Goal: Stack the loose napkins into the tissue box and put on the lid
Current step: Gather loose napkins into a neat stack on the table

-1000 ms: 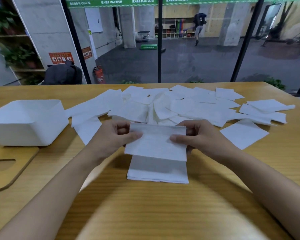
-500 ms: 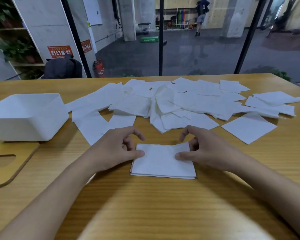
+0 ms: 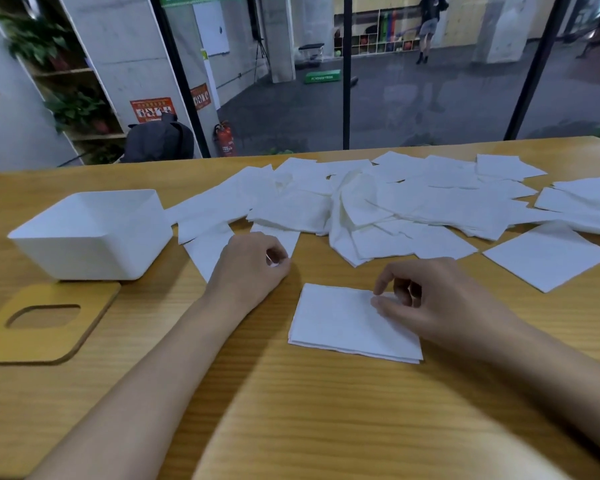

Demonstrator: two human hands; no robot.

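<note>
A small stack of napkins [image 3: 354, 323] lay flat on the table [image 3: 326, 427] in front of the person, its right part covered by the right hand [image 3: 430, 303]. That hand was loosely curled, the thumb tip touching the top sheet and the forefinger arched above it, with nothing gripped. The left hand [image 3: 248, 268] rested to the left, fingers curled over the tip of a single napkin [image 3: 205, 251]; a white sliver showed at the fingertips, but whether they pinched it could not be told. Behind both hands the loose napkins [image 3: 413, 206] lay overlapping, the rightmost cut off by the frame edge. At far left stood the white tissue box [image 3: 94, 237], open, its inside hard to make out, with the wooden lid [image 3: 84, 317] flat just before it.
</note>
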